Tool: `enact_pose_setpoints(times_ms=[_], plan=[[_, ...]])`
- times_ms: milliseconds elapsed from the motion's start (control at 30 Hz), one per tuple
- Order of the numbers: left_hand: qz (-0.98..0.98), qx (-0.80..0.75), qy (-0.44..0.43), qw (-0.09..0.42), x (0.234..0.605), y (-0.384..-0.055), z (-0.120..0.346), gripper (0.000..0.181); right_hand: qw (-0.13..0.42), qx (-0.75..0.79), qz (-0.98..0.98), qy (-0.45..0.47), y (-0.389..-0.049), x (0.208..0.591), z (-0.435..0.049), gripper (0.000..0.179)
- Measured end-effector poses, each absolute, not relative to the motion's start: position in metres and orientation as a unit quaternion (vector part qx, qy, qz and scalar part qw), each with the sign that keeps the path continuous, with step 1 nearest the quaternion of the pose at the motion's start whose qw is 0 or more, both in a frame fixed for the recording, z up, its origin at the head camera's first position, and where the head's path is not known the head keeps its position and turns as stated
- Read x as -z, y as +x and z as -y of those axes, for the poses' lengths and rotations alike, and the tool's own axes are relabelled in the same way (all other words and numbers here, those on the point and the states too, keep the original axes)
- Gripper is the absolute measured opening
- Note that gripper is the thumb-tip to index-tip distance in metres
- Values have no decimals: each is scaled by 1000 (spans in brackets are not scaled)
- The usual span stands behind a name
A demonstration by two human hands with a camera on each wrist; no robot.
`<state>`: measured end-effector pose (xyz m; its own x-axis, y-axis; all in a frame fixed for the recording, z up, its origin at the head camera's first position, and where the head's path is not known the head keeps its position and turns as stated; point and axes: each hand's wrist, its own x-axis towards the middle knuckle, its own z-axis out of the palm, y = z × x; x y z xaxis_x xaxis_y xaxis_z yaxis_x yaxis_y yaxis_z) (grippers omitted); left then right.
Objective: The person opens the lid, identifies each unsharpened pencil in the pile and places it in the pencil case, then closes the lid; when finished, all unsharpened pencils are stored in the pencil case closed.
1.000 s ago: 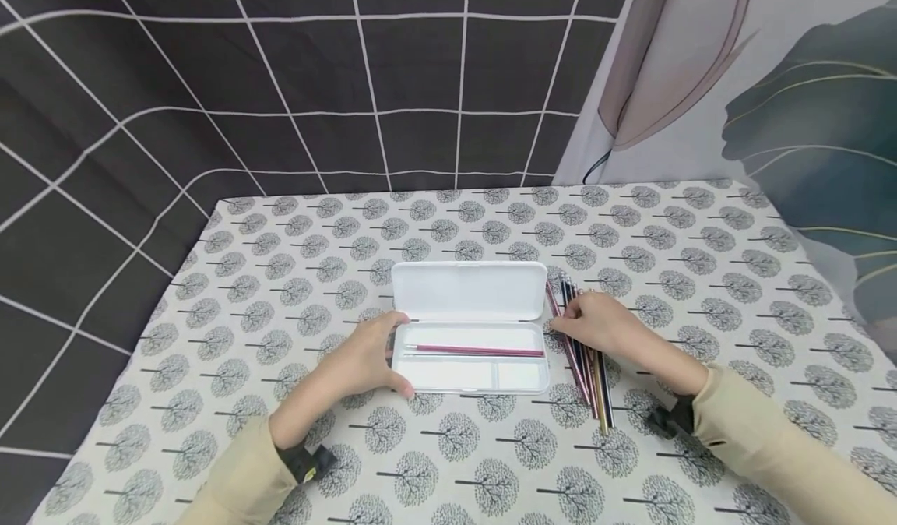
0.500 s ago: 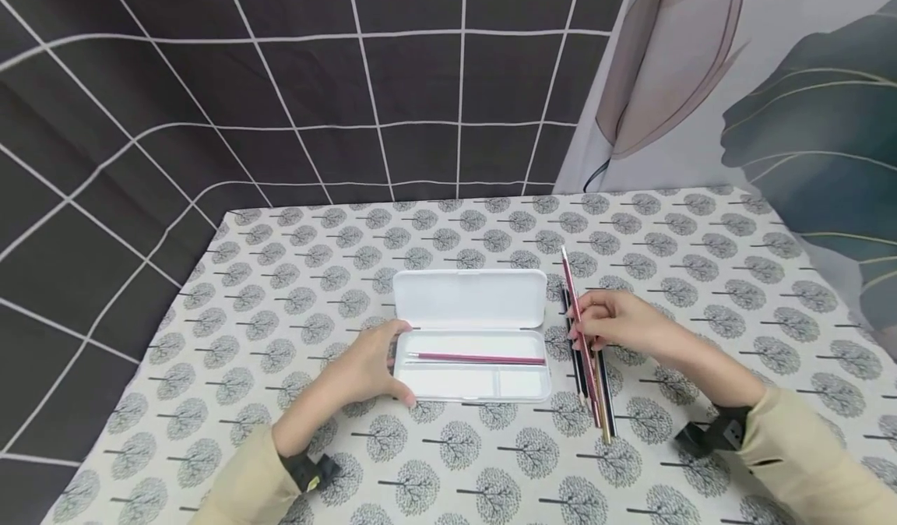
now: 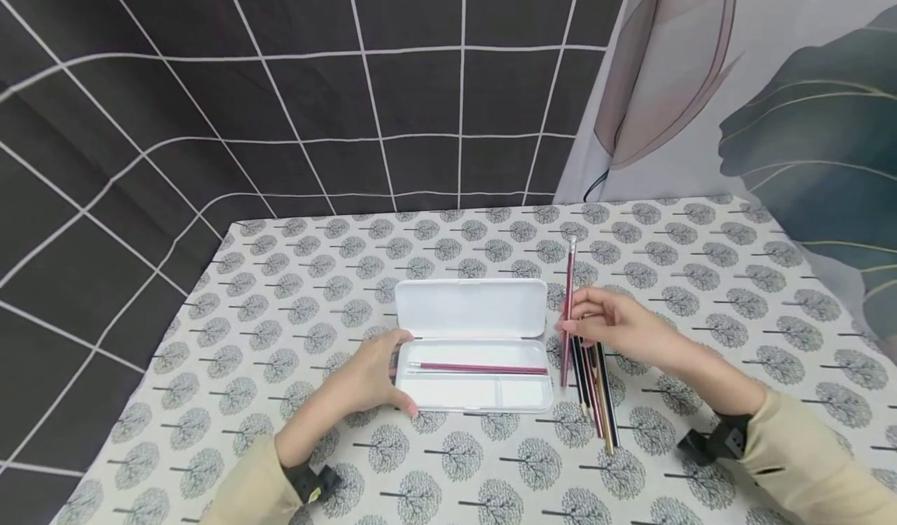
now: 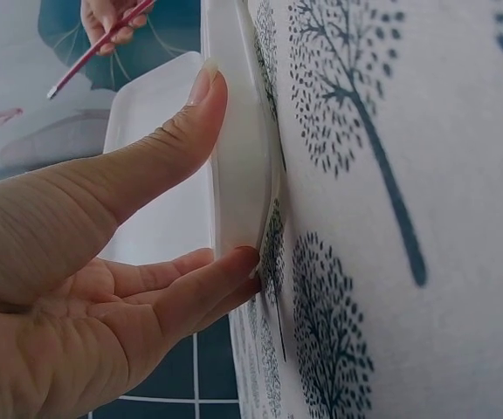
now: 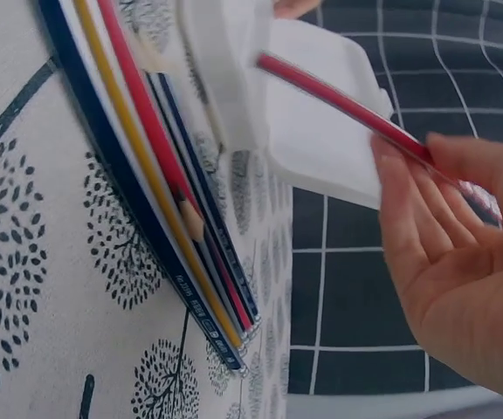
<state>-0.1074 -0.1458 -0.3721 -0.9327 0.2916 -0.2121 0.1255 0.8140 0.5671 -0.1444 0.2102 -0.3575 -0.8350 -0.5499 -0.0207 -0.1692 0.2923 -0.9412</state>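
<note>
A white pencil case (image 3: 448,397) lies on the table with its lid (image 3: 469,309) raised at the back. Inside its rear compartment rest red pencils (image 3: 483,368). My left hand (image 3: 371,377) holds the case's left end, thumb at the front corner and fingers at the back. Between thumb and fingers, my right hand (image 3: 624,329) pinches a red pencil (image 3: 570,276) just right of the case, its pale eraser end pointing away. Under that hand lies a loose bunch of pencils (image 5: 151,175), dark, yellow and red, seen closely in the right wrist view.
The tree-print tablecloth (image 3: 294,447) covers the table. A dark curtain with white grid lines (image 3: 413,89) hangs behind it, and a leaf-patterned curtain (image 3: 820,143) hangs at the right. Both wrists wear small black cameras.
My right hand has picked a red pencil off the bunch, lifted it and swung it beside the case's right end. My left hand stays at the case. The head view has tilted up slightly.
</note>
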Motion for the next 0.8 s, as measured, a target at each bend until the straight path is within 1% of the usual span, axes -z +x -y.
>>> enact_pose_setpoints(times_ms=[167,367,467,600,800], plan=[[-940,-287,115,144,374,-106,146,103,110,538,-792,-265,-143,361,-200,23],[-938,-296,115,137,375,-106,148,104,59,467,-823,-319,-141,365,-188,18],[-935,-306,114,137,377,-106,149,103,43,445,-831,-333,-140,367,-184,18],[-930,-321,110,139,376,-108,150,102,46,417,-842,-338,-141,368,-178,22],[-932,-318,103,142,376,-107,150,104,79,357,-856,-366,-144,371,-165,25]])
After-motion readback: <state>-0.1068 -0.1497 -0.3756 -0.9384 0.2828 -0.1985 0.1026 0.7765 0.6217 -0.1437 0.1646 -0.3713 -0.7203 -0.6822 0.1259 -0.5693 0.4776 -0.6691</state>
